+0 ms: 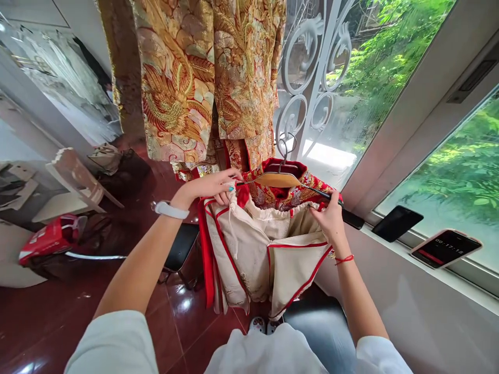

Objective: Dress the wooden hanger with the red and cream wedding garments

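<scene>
A cream skirt [249, 249] with red trim and a gathered waistband hangs in front of me. At the waistband's left end, my left hand [218, 186] has its fingers closed on the gathered cloth and a drawstring, beside the hanger. My right hand [329, 221] pinches the other end of the waistband against the black arm of the hanger [278, 179], which has a tan middle and a metal hook. Just behind is a red jacket [312, 183] with gold embroidery. Some fingertips are hidden by cloth.
Gold embroidered garments [175, 93] hang above. Two phones, one showing a timer [446, 248], lean on the window sill [393, 248] at right. Black stools [317, 332] stand below. A white chair [78, 179] and a red bag [52, 239] are at left.
</scene>
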Tool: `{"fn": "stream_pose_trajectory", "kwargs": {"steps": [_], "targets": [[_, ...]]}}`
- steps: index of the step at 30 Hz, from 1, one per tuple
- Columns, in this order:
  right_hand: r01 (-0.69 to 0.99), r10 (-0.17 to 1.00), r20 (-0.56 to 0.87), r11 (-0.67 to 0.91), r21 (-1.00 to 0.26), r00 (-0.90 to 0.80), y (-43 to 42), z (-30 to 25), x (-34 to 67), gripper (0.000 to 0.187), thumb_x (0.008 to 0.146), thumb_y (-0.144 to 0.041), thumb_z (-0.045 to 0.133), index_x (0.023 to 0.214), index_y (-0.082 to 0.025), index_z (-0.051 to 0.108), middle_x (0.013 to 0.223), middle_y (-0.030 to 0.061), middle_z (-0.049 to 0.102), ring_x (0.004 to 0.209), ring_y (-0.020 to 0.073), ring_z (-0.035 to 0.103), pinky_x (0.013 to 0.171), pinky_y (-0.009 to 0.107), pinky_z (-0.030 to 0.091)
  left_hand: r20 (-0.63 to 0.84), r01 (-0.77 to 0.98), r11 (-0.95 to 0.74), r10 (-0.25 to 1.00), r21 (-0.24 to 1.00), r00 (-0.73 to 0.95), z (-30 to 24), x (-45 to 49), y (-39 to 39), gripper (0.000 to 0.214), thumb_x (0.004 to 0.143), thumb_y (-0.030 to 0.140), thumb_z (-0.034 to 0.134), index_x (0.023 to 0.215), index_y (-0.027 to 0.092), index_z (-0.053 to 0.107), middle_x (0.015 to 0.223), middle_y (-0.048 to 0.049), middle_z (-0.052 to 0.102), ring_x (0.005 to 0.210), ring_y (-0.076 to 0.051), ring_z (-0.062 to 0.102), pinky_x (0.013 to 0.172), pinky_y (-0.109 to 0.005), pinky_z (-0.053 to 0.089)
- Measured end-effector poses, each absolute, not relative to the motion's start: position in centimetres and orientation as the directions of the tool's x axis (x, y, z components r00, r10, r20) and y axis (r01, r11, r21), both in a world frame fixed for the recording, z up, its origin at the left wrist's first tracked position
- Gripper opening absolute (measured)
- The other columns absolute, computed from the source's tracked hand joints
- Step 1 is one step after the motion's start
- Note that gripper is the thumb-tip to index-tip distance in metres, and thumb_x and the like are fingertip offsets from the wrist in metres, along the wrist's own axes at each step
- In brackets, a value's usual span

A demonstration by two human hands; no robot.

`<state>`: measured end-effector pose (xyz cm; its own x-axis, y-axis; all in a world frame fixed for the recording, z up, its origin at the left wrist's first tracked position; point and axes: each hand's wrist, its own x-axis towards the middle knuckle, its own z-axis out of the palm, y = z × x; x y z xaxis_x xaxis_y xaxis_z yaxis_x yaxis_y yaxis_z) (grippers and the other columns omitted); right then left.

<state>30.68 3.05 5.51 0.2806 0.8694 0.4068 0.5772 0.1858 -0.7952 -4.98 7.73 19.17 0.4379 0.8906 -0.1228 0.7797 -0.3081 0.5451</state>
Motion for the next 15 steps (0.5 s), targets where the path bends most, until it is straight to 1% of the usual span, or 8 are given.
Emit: {"fn": "stream_pose_trajectory", "kwargs": {"steps": [1, 3, 5, 6, 8, 10, 12, 15], "targets": [[0.577, 0.871, 0.408, 0.19, -0.794, 0.274, 3.1, 5.5, 30.7, 0.06, 0.069, -0.034, 0.064, 0.122, -0.018, 0.042, 0.071, -0.0028, 0.06, 0.056, 0.0169, 0.05, 0.054, 0.029, 0.043, -0.01, 0.832, -0.367, 0.913, 0.417, 0.408, 18.9, -4.7, 7.7, 0.048, 0.092, 0.029, 0.054, 0.139, 0.025, 0.051, 0.105, -0.0057, 0.074, 0.095, -0.023, 0.073, 0.085, -0.034, 0.056], [0.591, 0.864, 0.418, 0.189, -0.785, 0.279, 3.0, 5.4, 30.6, 0.06, 0.069, -0.034, 0.064, 0.123, -0.018, 0.042, 0.07, -0.0035, 0.058, 0.056, 0.0171, 0.05, 0.056, 0.03, 0.044, 0.203, 0.891, -0.427, 0.896, 0.153, 0.395, 18.2, -4.4, 7.9, 0.044, 0.09, 0.028, 0.057, 0.134, 0.026, 0.056, 0.107, -0.007, 0.074, 0.105, -0.028, 0.068, 0.092, -0.038, 0.052], [0.612, 0.852, 0.432, 0.177, -0.771, 0.297, 3.0, 5.4, 30.3, 0.06, 0.068, -0.032, 0.064, 0.123, -0.017, 0.043, 0.068, -0.0041, 0.056, 0.057, 0.0177, 0.051, 0.058, 0.031, 0.045, 0.291, 0.888, -0.459, 0.848, -0.019, 0.444, 16.9, -4.3, 8.2, 0.037, 0.09, 0.031, 0.059, 0.125, 0.023, 0.063, 0.111, -0.0103, 0.072, 0.111, -0.031, 0.063, 0.097, -0.042, 0.048], [0.62, 0.846, 0.435, 0.168, -0.766, 0.309, 3.0, 5.5, 30.1, 0.06, 0.068, -0.032, 0.064, 0.123, -0.017, 0.043, 0.068, -0.0043, 0.055, 0.057, 0.0179, 0.051, 0.058, 0.032, 0.045, 0.301, 0.876, -0.479, 0.828, -0.056, 0.473, 16.2, -4.3, 8.5, 0.035, 0.091, 0.033, 0.058, 0.122, 0.02, 0.064, 0.112, -0.0121, 0.071, 0.112, -0.031, 0.061, 0.099, -0.042, 0.046], [0.628, 0.839, 0.438, 0.156, -0.762, 0.323, 3.0, 5.6, 29.8, 0.061, 0.069, -0.031, 0.064, 0.124, -0.017, 0.043, 0.068, -0.0043, 0.054, 0.056, 0.0179, 0.05, 0.058, 0.033, 0.045, 0.323, 0.855, -0.514, 0.799, -0.074, 0.508, 14.7, -4.3, 8.8, 0.034, 0.094, 0.032, 0.051, 0.121, 0.016, 0.064, 0.113, -0.0147, 0.069, 0.11, -0.03, 0.059, 0.097, -0.041, 0.046], [0.62, 0.84, 0.449, 0.184, -0.763, 0.304, 2.9, 5.6, 30.2, 0.064, 0.07, -0.032, 0.065, 0.127, -0.018, 0.042, 0.073, -0.003, 0.057, 0.059, 0.0183, 0.052, 0.062, 0.034, 0.048, 0.35, 0.864, -0.498, 0.799, -0.071, 0.489, 13.6, -4.3, 8.8, 0.034, 0.097, 0.026, 0.043, 0.123, 0.014, 0.062, 0.11, -0.0153, 0.069, 0.109, -0.029, 0.06, 0.091, -0.038, 0.048], [0.588, 0.854, 0.459, 0.245, -0.771, 0.246, 2.2, 5.2, 31.5, 0.076, 0.069, -0.032, 0.068, 0.137, -0.018, 0.036, 0.078, -0.0021, 0.059, 0.066, 0.0191, 0.056, 0.069, 0.035, 0.05, 0.35, 0.884, -0.461, 0.817, -0.081, 0.458, 13.0, -4.3, 8.6, 0.034, 0.098, 0.022, 0.04, 0.124, 0.016, 0.062, 0.109, -0.0145, 0.069, 0.107, -0.029, 0.062, 0.083, -0.036, 0.049], [0.461, 0.884, 0.424, 0.299, -0.835, 0.195, -0.2, 2.5, 34.6, 0.108, 0.065, -0.033, 0.076, 0.153, -0.019, 0.014, 0.078, -0.0055, 0.056, 0.07, 0.0188, 0.058, 0.072, 0.033, 0.051, 0.333, 0.899, -0.427, 0.837, -0.097, 0.433, 12.7, -4.1, 8.2, 0.034, 0.097, 0.02, 0.041, 0.124, 0.017, 0.062, 0.114, -0.0139, 0.071, 0.107, -0.029, 0.066, 0.077, -0.034, 0.049]]}}
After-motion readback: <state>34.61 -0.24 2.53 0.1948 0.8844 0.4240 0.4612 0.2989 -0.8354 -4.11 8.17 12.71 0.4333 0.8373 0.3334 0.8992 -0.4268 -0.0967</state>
